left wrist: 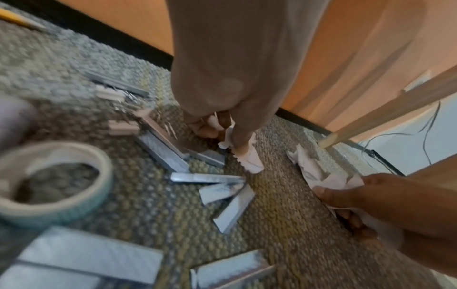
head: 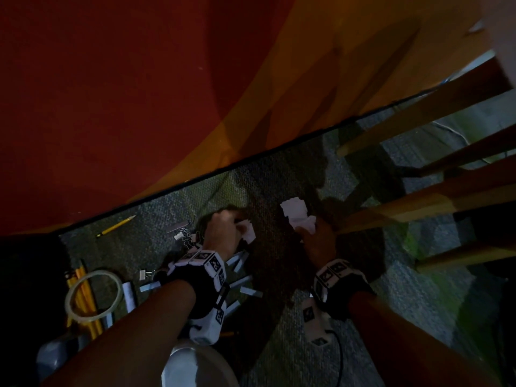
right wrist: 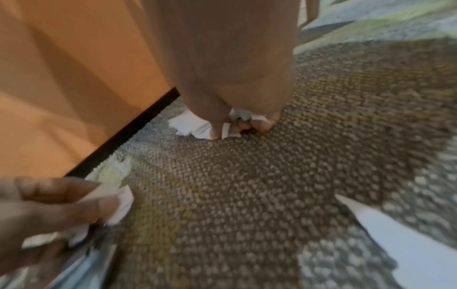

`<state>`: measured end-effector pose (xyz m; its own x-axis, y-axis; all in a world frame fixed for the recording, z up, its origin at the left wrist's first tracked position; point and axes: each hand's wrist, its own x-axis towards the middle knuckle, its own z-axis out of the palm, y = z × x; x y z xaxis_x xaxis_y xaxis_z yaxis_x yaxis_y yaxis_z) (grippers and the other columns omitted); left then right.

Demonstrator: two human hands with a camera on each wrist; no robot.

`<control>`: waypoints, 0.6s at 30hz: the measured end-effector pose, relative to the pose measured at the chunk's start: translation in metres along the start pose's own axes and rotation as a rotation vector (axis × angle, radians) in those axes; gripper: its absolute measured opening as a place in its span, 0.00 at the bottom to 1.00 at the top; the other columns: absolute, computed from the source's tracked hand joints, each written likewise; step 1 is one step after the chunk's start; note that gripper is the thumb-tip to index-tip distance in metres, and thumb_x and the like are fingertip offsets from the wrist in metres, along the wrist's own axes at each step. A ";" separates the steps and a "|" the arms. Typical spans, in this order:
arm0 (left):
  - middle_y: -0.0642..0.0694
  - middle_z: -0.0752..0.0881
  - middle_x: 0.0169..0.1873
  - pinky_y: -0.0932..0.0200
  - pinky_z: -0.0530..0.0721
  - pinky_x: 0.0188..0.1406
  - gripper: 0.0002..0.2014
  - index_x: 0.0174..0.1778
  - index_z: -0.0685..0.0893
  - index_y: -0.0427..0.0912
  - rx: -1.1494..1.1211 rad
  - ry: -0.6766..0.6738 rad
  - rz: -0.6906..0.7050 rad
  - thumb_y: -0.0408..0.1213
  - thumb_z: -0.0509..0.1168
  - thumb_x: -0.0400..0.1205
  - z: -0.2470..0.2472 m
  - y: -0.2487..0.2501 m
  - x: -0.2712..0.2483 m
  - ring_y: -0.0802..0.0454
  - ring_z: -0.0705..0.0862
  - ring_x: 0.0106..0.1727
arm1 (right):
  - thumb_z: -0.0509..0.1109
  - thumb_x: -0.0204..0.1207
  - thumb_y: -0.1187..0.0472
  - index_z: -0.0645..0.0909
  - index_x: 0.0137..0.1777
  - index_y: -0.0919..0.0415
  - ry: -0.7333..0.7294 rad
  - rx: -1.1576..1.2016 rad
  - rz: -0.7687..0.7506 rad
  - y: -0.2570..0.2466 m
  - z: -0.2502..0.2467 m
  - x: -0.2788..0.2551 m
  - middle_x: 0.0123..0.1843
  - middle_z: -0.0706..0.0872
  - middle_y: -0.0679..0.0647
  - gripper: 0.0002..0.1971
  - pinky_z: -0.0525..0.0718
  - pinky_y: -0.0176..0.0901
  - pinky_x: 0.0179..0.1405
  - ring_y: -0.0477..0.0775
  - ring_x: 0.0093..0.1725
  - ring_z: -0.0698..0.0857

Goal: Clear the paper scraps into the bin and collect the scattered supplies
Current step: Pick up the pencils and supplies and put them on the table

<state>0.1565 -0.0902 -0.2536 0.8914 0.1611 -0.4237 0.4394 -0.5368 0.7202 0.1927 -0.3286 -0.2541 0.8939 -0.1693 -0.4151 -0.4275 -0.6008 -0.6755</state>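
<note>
On the carpet, my left hand (head: 223, 229) pinches a crumpled white paper scrap (head: 248, 233); the left wrist view shows the fingers (left wrist: 241, 136) curled round that scrap (left wrist: 252, 163). My right hand (head: 318, 241) grips another white paper scrap (head: 297, 216), with its fingers (right wrist: 247, 125) closed on the paper (right wrist: 193, 125) in the right wrist view. Staple strips (left wrist: 207, 179) lie scattered between the hands. A tape roll (head: 93, 296), yellow pencils (head: 86, 297), binder clips (head: 146, 274) and a single pencil (head: 116, 226) lie to the left.
An orange wall (head: 279, 79) with a black baseboard (head: 195, 182) runs behind the hands. Wooden chair legs (head: 418, 210) stand at the right. A white rounded rim (head: 192, 367) sits near the bottom centre. A cable (left wrist: 427, 136) trails by the wall.
</note>
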 end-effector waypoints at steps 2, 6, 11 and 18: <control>0.44 0.90 0.50 0.56 0.82 0.47 0.10 0.56 0.90 0.43 -0.006 0.026 -0.014 0.40 0.70 0.82 -0.005 -0.002 -0.001 0.45 0.88 0.53 | 0.73 0.79 0.63 0.80 0.67 0.71 -0.016 -0.039 0.019 0.003 0.000 0.002 0.65 0.83 0.65 0.20 0.80 0.56 0.66 0.64 0.64 0.83; 0.47 0.89 0.51 0.56 0.84 0.50 0.12 0.53 0.91 0.42 -0.049 0.065 -0.021 0.46 0.73 0.81 -0.020 -0.003 -0.002 0.48 0.87 0.54 | 0.74 0.78 0.64 0.84 0.50 0.67 -0.035 -0.030 -0.094 -0.006 0.000 -0.003 0.57 0.84 0.67 0.06 0.82 0.59 0.60 0.65 0.59 0.84; 0.50 0.89 0.35 0.58 0.81 0.39 0.08 0.34 0.88 0.49 -0.085 0.079 0.064 0.42 0.74 0.80 -0.044 0.009 -0.012 0.53 0.86 0.39 | 0.70 0.82 0.57 0.77 0.68 0.70 -0.048 -0.029 -0.157 -0.019 -0.002 -0.002 0.64 0.83 0.64 0.20 0.80 0.60 0.67 0.64 0.64 0.82; 0.45 0.90 0.39 0.56 0.83 0.44 0.04 0.36 0.88 0.52 -0.138 0.045 0.030 0.41 0.77 0.74 -0.062 0.002 -0.019 0.50 0.87 0.43 | 0.81 0.68 0.41 0.62 0.81 0.66 -0.244 -0.122 -0.061 -0.044 -0.001 0.018 0.69 0.80 0.63 0.50 0.79 0.55 0.68 0.64 0.67 0.81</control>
<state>0.1478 -0.0426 -0.2099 0.9071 0.1849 -0.3782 0.4208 -0.4232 0.8024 0.2277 -0.3060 -0.2309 0.8523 0.0543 -0.5203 -0.3412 -0.6961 -0.6317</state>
